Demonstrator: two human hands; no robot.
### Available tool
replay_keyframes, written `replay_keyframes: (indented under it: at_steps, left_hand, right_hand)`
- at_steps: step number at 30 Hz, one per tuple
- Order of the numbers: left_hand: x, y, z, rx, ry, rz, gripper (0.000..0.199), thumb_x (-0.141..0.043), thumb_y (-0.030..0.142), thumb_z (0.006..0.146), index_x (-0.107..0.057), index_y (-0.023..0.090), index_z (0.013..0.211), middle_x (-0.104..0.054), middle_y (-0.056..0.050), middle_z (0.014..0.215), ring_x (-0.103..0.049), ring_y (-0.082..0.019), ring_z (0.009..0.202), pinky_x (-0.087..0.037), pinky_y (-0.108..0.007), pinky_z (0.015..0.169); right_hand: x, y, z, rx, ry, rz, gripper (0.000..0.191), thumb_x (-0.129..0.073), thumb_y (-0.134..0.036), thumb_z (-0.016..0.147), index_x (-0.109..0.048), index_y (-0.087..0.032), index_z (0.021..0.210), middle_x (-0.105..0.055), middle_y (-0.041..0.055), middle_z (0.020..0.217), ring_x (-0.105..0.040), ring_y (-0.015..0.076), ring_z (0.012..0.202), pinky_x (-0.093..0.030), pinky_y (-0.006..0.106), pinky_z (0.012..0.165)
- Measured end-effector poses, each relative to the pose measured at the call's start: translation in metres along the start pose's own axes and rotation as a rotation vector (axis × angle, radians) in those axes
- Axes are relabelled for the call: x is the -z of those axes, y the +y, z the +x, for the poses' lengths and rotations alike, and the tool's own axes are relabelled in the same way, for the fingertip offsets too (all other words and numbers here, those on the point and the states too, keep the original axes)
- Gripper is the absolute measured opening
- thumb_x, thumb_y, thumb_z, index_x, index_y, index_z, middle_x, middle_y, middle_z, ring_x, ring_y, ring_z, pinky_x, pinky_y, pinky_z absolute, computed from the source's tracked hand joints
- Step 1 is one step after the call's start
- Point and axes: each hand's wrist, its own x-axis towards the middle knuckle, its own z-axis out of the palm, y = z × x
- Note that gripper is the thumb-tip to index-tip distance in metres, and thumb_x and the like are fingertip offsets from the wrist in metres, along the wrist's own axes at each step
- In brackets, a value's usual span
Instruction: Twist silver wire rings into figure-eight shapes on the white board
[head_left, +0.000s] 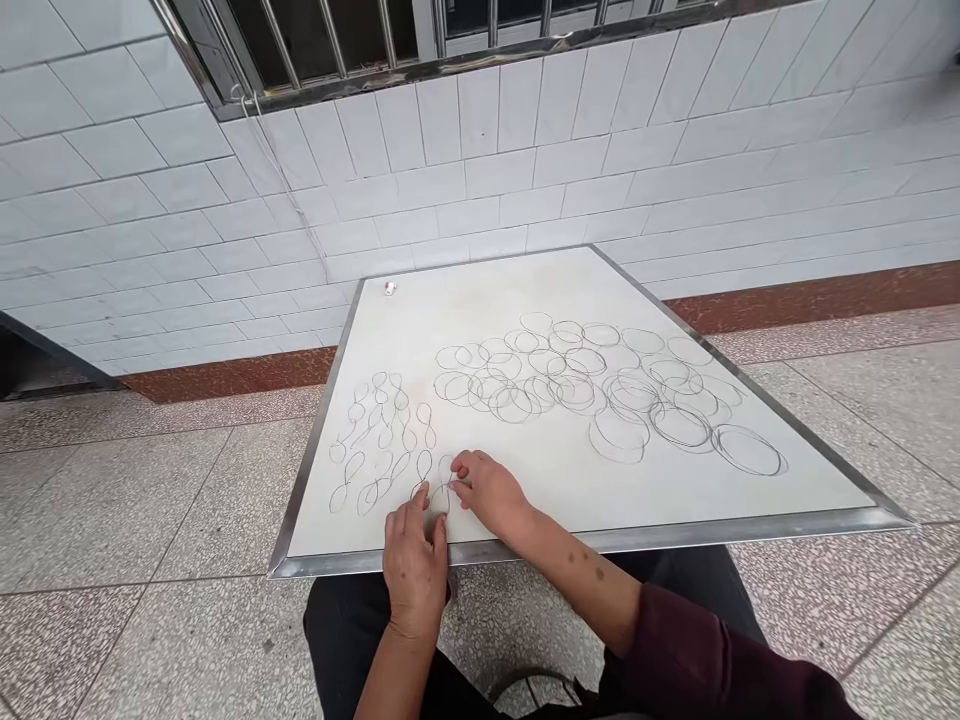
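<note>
My left hand is at the table's near edge, index finger and thumb at the lower part of a thin wire-like loop. My right hand pinches the same loop near its middle from the right, partly hiding it. This loop looks crossed into a figure eight. Just beyond my left index finger lies a twisted figure-eight loop. More twisted loops are spread over the left side of the white table. Round, untwisted dark loops overlap in a wide band across the middle and right.
A metal rim edges the table. Near the far left corner sits a small red-and-white object. Behind the table stands a white tiled wall with a barred window. My legs are under the near edge.
</note>
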Motion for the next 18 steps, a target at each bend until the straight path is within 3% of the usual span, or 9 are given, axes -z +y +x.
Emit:
replay_keyframes:
  at_steps: [7, 18]
  left_hand:
    - [0.003, -0.006, 0.007, -0.045, 0.078, 0.054, 0.043, -0.057, 0.031, 0.091, -0.055, 0.015, 0.131, -0.069, -0.013, 0.105, -0.059, -0.029, 0.098, -0.046, -0.048, 0.088]
    - [-0.002, -0.012, 0.015, -0.068, 0.085, 0.049, 0.042, -0.057, 0.03, 0.091, -0.054, 0.015, 0.131, -0.068, -0.013, 0.112, -0.059, -0.029, 0.102, -0.042, -0.048, 0.092]
  right_hand:
    - [-0.001, -0.006, -0.001, 0.057, 0.056, -0.248, 0.02, -0.06, -0.023, 0.089, -0.056, -0.022, 0.109, -0.062, 0.0029, 0.108, -0.062, 0.0161, 0.082, -0.041, 0.027, 0.065]
    - [-0.001, -0.015, 0.005, 0.026, 0.062, -0.267, 0.025, -0.06, -0.027, 0.089, -0.056, -0.022, 0.113, -0.064, 0.0034, 0.109, -0.063, 0.0172, 0.085, -0.04, 0.027, 0.063]
